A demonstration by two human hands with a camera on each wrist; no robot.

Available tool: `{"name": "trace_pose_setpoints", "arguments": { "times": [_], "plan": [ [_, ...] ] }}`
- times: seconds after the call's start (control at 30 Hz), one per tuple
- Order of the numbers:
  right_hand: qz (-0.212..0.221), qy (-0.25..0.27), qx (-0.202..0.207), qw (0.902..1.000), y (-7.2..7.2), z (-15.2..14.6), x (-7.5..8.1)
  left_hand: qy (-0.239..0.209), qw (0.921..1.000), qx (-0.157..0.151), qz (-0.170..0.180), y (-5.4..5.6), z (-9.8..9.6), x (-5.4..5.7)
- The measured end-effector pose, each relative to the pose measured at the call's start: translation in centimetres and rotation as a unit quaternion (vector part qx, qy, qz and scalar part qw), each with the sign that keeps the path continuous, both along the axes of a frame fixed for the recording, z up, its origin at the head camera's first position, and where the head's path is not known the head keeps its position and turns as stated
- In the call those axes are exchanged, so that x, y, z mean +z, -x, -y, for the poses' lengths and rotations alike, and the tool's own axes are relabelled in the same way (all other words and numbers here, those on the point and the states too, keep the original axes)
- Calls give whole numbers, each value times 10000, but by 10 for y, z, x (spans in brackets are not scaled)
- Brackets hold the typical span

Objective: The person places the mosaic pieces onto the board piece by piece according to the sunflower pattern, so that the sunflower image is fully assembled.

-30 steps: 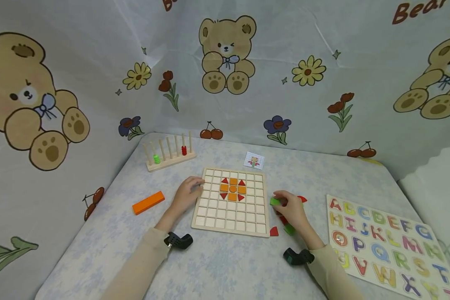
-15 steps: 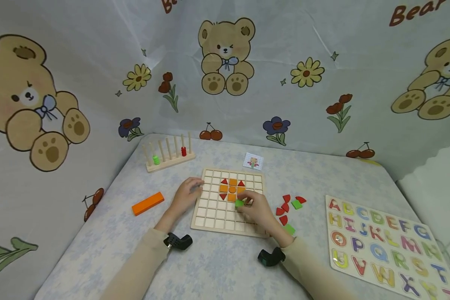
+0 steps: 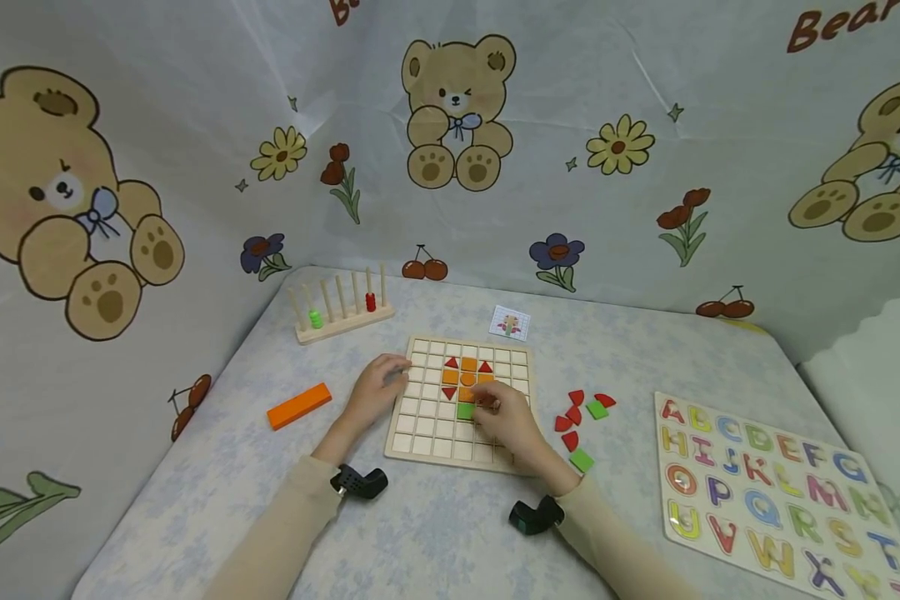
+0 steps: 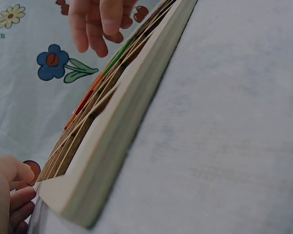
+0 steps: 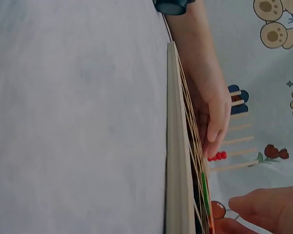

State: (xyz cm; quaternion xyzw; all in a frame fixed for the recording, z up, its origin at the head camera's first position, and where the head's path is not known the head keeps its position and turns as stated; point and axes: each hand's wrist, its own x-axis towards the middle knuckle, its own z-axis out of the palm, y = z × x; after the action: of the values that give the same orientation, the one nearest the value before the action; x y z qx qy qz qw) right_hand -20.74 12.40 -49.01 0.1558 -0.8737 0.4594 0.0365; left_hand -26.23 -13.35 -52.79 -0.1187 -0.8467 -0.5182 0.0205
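A wooden grid board (image 3: 412,446) lies mid-table, with orange squares, an orange circle (image 3: 467,380) and red triangles (image 3: 449,393) in its cells. A green square (image 3: 466,411) sits in the cell under the lowest orange square. Just right of it hovers my right hand (image 3: 506,417), fingers loosely bent and nothing seen between them; it covers part of the pattern. In the left wrist view, those fingertips (image 4: 98,46) hang above the board, apart from the green piece. My left hand (image 3: 375,390) rests with relaxed fingers against the board's left edge.
Right of the board lie loose red quarter-circles (image 3: 573,414) and green squares (image 3: 581,460). A pattern card (image 3: 509,322) is behind the board. A peg rack (image 3: 345,323) and an orange bar (image 3: 299,406) stand to the left. An alphabet puzzle (image 3: 780,492) lies far right.
My right hand carried a green square from the loose pieces at right onto the board, set it in a cell and let go. The left hand stayed at the board's edge.
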Motion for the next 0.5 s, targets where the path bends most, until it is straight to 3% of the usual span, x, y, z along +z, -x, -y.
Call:
{"name": "trace_pose_setpoints", "arguments": {
  "times": [0.23, 0.5],
  "plan": [
    [-20, -300, -882, 9957, 5, -60, 1, 10, 10000, 36, 53, 0, -1, 1],
    [307, -638, -2363, 9691, -12, -126, -5, 64, 10000, 26, -1, -3, 0, 4]
  ]
}}
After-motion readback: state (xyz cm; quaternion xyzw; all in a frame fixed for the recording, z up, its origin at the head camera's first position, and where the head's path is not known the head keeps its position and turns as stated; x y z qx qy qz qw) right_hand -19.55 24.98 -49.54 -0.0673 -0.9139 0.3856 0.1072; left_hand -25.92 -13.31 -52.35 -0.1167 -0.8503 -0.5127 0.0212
